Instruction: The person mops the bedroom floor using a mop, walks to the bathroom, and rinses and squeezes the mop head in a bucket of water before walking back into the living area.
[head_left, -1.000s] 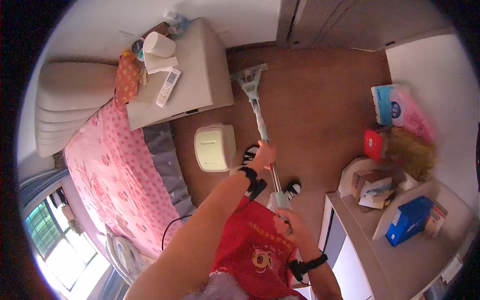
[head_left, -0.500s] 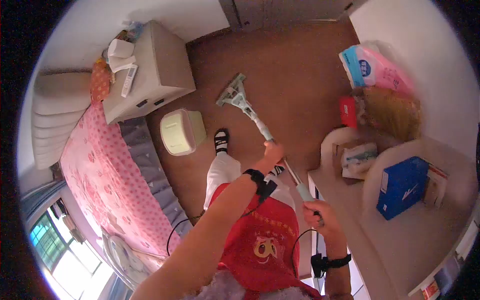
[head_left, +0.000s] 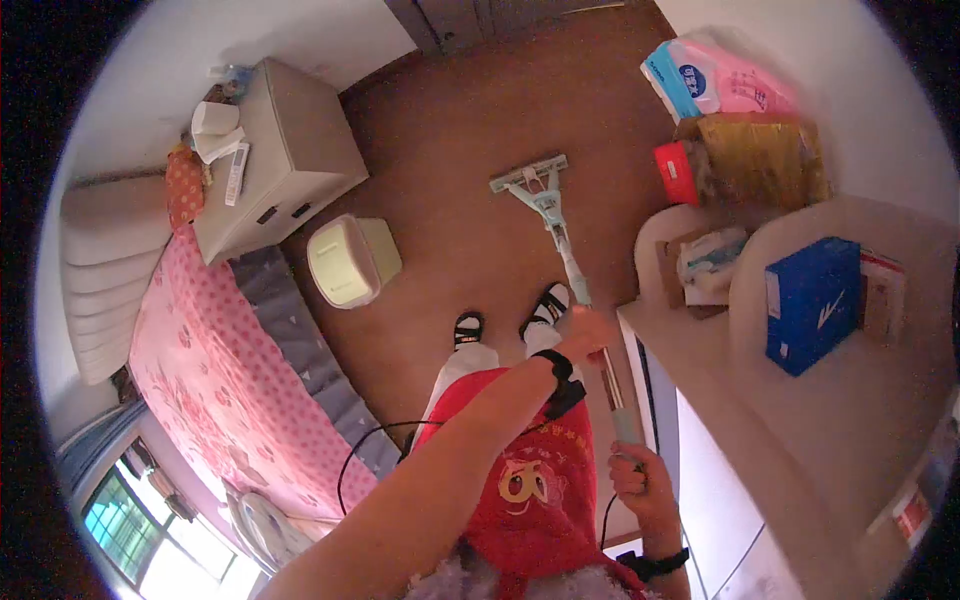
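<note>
A sponge mop (head_left: 553, 222) with a pale green and white pole reaches from my body out to the brown floor. Its wide flat head rests on the floor ahead of my feet. My left hand (head_left: 590, 333) is wrapped round the middle of the pole, the left arm crossing in front of my red apron (head_left: 530, 480). Lower down, my right hand (head_left: 640, 482) grips the pole's upper end near the desk edge. Both hands are closed on the mop. Black bands with small devices and a cable sit at my wrists.
A pale green bin (head_left: 350, 265) stands left of my feet, beside a nightstand (head_left: 300, 150) and a pink bed (head_left: 220, 380). On the right are a desk (head_left: 760, 440) with a blue file box (head_left: 815, 305), a cardboard box (head_left: 765, 160), a red box (head_left: 676, 174) and a pink tissue pack (head_left: 725, 85).
The mop head has swung to the right and turned more level. Both hands have moved down in view with the pole, the left one also rightward. My right foot now shows clearly.
</note>
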